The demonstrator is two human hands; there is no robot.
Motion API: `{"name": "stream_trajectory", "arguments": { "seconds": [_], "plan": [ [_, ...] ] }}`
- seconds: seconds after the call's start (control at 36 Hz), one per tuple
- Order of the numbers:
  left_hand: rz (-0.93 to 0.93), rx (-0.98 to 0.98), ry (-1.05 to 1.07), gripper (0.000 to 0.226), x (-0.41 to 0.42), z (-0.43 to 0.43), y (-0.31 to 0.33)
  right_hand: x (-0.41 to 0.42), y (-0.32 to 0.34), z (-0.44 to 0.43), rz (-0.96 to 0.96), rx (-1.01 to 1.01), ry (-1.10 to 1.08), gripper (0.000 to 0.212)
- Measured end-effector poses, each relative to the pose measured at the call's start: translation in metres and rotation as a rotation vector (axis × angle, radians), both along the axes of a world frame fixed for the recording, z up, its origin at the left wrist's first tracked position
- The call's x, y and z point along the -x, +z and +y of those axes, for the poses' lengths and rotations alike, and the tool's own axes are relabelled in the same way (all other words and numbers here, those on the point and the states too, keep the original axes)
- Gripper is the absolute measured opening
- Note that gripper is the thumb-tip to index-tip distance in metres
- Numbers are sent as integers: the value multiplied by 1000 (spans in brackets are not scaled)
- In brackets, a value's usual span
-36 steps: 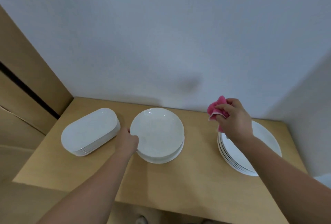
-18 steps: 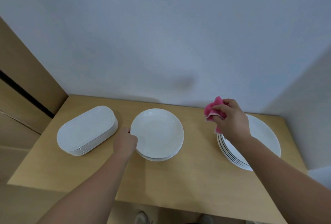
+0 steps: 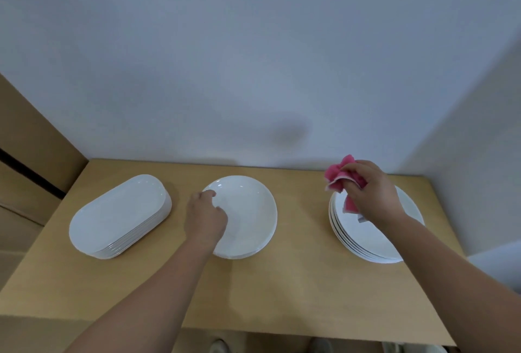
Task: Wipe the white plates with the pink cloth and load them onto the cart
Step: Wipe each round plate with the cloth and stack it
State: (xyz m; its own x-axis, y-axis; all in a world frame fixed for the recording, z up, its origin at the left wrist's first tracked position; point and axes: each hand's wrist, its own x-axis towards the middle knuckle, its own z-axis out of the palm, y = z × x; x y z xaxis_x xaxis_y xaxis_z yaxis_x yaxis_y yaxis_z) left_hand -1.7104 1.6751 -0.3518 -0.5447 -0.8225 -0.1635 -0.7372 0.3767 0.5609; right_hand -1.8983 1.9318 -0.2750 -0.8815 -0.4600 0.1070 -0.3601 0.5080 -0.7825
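Three stacks of white plates stand on a wooden table [image 3: 282, 290]: oval plates [image 3: 118, 214] at the left, round deep plates [image 3: 248, 217] in the middle, large round plates [image 3: 366, 237] at the right. My left hand [image 3: 207, 217] grips the left rim of the top plate of the middle stack, thumb over its edge. My right hand [image 3: 372, 192] holds a bunched pink cloth [image 3: 338, 175] above the back left part of the right stack. No cart is in view.
A pale wall rises right behind the table and another one closes its right side. Brown cardboard-coloured panels [image 3: 31, 155] stand against the table's left edge. Bare tabletop stretches between the stacks and the near edge.
My left hand has slid further over the rim of the middle top plate. My right hand with the cloth has stayed over the right stack. The camera has tilted a little.
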Motion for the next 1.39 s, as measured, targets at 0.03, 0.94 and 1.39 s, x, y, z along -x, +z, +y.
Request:
{"name": "stream_trajectory", "arguments": {
  "seconds": [0.03,0.94,1.39],
  "plan": [
    [32,-4,-46,43,8,5,3,4,0,8,-8,-6,-14,23],
    [44,-283,-623,31,152,168,-8,37,-103,101,14,-901,287,62],
    [188,-762,-462,65,157,172,-8,69,-122,66,-89,-749,7,59]
  ]
}}
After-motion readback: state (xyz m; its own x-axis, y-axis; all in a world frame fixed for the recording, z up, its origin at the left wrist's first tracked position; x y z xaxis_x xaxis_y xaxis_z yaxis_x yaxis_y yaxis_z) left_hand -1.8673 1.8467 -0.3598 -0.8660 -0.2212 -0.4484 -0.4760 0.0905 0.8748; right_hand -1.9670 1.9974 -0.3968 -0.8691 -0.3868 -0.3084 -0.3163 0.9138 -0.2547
